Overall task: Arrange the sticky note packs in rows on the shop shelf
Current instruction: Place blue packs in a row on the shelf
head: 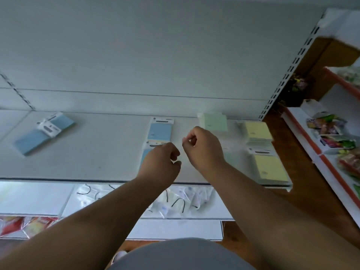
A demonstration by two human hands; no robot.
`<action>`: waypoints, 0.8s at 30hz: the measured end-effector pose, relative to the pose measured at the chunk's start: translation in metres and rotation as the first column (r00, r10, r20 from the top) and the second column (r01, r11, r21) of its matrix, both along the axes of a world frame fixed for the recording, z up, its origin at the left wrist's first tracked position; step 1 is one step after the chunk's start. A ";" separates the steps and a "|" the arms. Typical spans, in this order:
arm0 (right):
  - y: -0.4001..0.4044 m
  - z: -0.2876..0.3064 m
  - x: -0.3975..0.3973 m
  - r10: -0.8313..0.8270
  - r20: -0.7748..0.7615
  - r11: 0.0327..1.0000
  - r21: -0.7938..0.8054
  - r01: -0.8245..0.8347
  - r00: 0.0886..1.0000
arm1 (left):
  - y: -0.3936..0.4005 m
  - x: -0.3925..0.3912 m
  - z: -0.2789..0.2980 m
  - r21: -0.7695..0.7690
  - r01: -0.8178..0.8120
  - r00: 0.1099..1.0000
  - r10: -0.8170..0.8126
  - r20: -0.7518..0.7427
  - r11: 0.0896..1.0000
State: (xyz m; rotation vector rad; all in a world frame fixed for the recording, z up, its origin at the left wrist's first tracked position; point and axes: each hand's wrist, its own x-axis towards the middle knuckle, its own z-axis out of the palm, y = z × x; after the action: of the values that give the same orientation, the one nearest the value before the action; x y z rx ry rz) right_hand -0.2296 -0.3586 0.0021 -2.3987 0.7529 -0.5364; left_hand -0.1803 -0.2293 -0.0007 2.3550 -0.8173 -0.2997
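Both bare hands hang over a flat, matte white metal shelf (93, 164), neither holding anything. The left hand (158, 162) is loosely curled, fingers bent toward the thumb, above a blue sticky note pack (143, 158) that it largely hides. The right hand (203, 147) is likewise half closed, its fingertips drawn near the thumb, empty. The packs are thin, square-cornered paper blocks with white card headers. Behind the left hand lies a second blue pack (159, 131), squared to the shelf edge. Far to the left, well apart, a loose blue pair (41, 133) lies askew, one overlapping the other. Beyond the right hand sits a pale green pack (214, 121). At the right end two yellow packs form a column: the rear one (257, 131) looks like a thicker stack, the front one (269, 168) lies flat near the shelf lip. A perforated steel upright (288, 75) bounds the shelf on the right. Below, a lower shelf holds glossy clear bags (181, 201), blurred.
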 end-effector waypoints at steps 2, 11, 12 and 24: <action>0.029 -0.001 0.029 0.019 -0.012 1.000 0.005 -0.019 1.000 | 0.031 0.027 -0.003 -0.008 -0.030 1.000 0.030 0.002 1.000; 0.185 -0.013 0.168 0.171 -0.047 0.979 0.122 -0.165 0.984 | 0.188 0.167 -0.012 -0.002 -0.205 0.978 0.204 0.031 0.979; 0.198 -0.013 0.179 0.191 -0.052 0.972 0.150 -0.181 0.980 | 0.203 0.180 -0.013 0.001 -0.228 0.973 0.228 0.032 0.974; 0.289 -0.026 0.282 0.006 -0.038 0.260 0.965 0.035 0.999 | 0.289 0.283 -0.046 0.215 -0.440 0.898 0.429 0.102 0.872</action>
State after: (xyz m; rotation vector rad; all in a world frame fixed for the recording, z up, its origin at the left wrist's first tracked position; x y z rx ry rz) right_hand 0.0521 -0.0694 -0.0235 -1.1754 0.7782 0.0531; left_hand 0.1026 0.0594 -0.0465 2.6949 -0.2596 -0.1485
